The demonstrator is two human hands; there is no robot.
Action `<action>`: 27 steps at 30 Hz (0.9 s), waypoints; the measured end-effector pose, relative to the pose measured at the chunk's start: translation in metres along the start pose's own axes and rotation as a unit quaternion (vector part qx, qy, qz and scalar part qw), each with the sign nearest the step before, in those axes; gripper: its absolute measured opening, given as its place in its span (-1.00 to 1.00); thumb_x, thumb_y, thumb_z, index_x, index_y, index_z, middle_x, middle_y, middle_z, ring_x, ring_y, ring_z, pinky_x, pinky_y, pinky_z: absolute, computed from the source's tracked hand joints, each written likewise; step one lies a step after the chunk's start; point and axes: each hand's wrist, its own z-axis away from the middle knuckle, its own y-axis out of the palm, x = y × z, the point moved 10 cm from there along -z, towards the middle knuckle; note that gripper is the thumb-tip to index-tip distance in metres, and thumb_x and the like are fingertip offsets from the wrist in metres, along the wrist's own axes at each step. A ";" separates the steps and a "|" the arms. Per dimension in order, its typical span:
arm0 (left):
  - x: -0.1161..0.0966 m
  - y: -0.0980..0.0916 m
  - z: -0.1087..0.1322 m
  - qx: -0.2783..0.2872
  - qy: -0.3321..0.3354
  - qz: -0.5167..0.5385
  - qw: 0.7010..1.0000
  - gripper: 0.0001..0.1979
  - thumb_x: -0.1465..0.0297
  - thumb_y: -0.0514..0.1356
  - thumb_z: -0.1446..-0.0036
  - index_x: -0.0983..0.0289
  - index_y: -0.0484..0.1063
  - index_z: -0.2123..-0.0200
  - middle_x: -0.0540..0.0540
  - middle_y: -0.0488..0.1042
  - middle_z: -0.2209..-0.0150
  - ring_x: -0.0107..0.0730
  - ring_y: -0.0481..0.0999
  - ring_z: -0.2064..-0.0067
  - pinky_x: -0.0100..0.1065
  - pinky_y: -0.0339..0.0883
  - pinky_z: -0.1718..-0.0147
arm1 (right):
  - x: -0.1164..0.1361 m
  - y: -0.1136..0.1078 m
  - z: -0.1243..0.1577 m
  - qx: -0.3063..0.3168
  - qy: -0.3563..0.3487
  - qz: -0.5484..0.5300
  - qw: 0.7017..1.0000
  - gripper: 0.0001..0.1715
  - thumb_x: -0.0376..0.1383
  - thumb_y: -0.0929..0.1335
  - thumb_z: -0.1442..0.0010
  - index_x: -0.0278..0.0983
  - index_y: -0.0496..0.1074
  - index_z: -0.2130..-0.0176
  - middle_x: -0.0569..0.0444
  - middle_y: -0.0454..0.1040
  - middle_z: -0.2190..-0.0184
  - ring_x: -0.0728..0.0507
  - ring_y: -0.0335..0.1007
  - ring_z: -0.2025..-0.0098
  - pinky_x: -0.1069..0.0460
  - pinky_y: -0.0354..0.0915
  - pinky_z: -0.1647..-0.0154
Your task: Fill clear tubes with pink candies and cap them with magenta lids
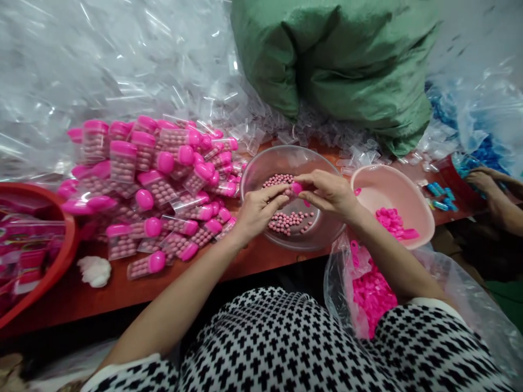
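Over a clear plastic bowl (253, 169) both my hands meet, fingertips close together. My left hand (263, 209) is closed round a small clear container, mostly hidden by the fingers. At its end sits a bright pink cap (296, 188), pinched by my right hand (329, 193). Below, in the bowl, lie loose pink beads (286, 222), with another bit of bright pink plastic near the right fingers. To the left rises a heap of clear containers filled with pink beads and topped with pink caps (163, 163).
A pale pink basin (420, 218) holds pink caps (390, 220). Below it hangs a clear bag with more pink pieces (371, 294). A red tub (71, 234), white wad (95, 271), green sack (347, 65) and clear empties surround the table. A co-worker's hand (484, 182) is at right.
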 end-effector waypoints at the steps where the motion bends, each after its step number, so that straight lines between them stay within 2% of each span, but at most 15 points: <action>1: -0.001 -0.001 0.000 -0.004 0.004 -0.009 1.000 -0.66 0.21 0.26 -0.18 0.21 0.61 0.03 0.08 0.65 0.07 -0.20 0.63 0.06 -0.26 0.47 0.00 | 0.001 0.003 -0.001 0.002 -0.010 0.008 1.000 -0.75 -0.24 0.35 -0.33 -0.24 0.47 0.02 0.02 0.58 0.23 -0.05 0.49 0.25 0.05 0.40 0.19; 9: -0.008 -0.002 0.007 -0.040 0.050 -0.054 0.996 -0.75 0.32 0.25 -0.19 0.23 0.64 0.10 0.11 0.66 0.11 -0.26 0.66 0.11 -0.32 0.50 0.06 | 0.015 0.014 0.009 0.006 -0.074 0.058 0.996 -0.86 -0.34 0.32 -0.33 -0.28 0.38 0.08 0.05 0.43 0.37 -0.04 0.36 0.35 0.08 0.33 0.35; 12: -0.012 0.000 0.009 -0.054 0.077 -0.072 0.993 -0.77 0.38 0.23 -0.19 0.22 0.64 0.12 0.09 0.67 0.14 -0.28 0.66 0.14 -0.33 0.51 0.09 | 0.015 0.020 0.011 0.011 -0.089 0.061 0.994 -0.86 -0.36 0.28 -0.35 -0.28 0.38 0.09 0.03 0.42 0.36 -0.06 0.35 0.33 0.06 0.33 0.35; 15: -0.010 -0.001 0.008 -0.065 0.067 -0.068 0.993 -0.77 0.39 0.24 -0.17 0.23 0.65 0.14 0.10 0.67 0.13 -0.25 0.66 0.14 -0.29 0.51 0.07 | 0.006 0.024 0.009 0.013 -0.072 0.027 0.997 -0.82 -0.33 0.28 -0.36 -0.27 0.42 0.06 0.00 0.46 0.32 -0.08 0.39 0.28 0.03 0.38 0.28; 18: 0.004 -0.003 0.002 -0.066 -0.008 0.022 0.998 -0.73 0.31 0.27 -0.14 0.25 0.64 0.12 0.13 0.66 0.11 -0.20 0.65 0.13 -0.25 0.55 0.14 | -0.014 0.016 0.005 -0.004 0.008 -0.091 0.996 -0.73 -0.23 0.33 -0.34 -0.24 0.46 -0.01 -0.02 0.53 0.21 -0.09 0.47 0.17 -0.01 0.43 0.14; 20: 0.015 -0.004 -0.001 -0.073 -0.077 0.127 0.986 -0.64 0.22 0.31 -0.10 0.26 0.61 0.07 0.15 0.65 0.11 -0.20 0.65 0.16 -0.24 0.58 0.22 | -0.029 0.015 0.008 -0.002 0.089 -0.237 0.967 -0.55 -0.11 0.40 -0.26 -0.17 0.43 -0.11 -0.02 0.54 0.06 -0.11 0.51 0.09 -0.07 0.45 0.02; 23: 0.022 -0.006 -0.002 -0.082 -0.133 0.226 0.962 -0.53 0.15 0.38 0.00 0.27 0.59 0.05 0.15 0.65 0.16 -0.22 0.64 0.22 -0.23 0.59 0.24 | -0.045 0.024 0.021 -0.004 0.200 -0.433 0.879 -0.30 -0.02 0.53 -0.05 -0.10 0.41 -0.14 0.00 0.52 -0.05 -0.15 0.55 0.06 -0.15 0.45 -0.07; 25: 0.018 -0.008 -0.002 -0.079 -0.122 0.218 0.965 -0.54 0.15 0.40 0.02 0.27 0.61 0.07 0.16 0.65 0.13 -0.19 0.63 0.16 -0.18 0.56 0.13 | -0.057 0.029 0.031 -0.041 0.261 -0.485 0.833 -0.33 -0.02 0.57 0.05 -0.15 0.48 -0.03 0.01 0.56 0.03 -0.12 0.58 0.16 -0.15 0.48 -0.04; 27: 0.009 -0.013 -0.001 -0.081 -0.083 0.160 0.980 -0.60 0.16 0.38 -0.01 0.26 0.63 0.12 0.16 0.64 0.09 -0.14 0.61 0.06 -0.14 0.49 -0.03 | -0.067 0.034 0.037 -0.081 0.302 -0.509 0.802 -0.38 0.01 0.59 0.10 -0.21 0.52 0.10 0.02 0.58 0.12 -0.08 0.56 0.26 -0.10 0.52 0.05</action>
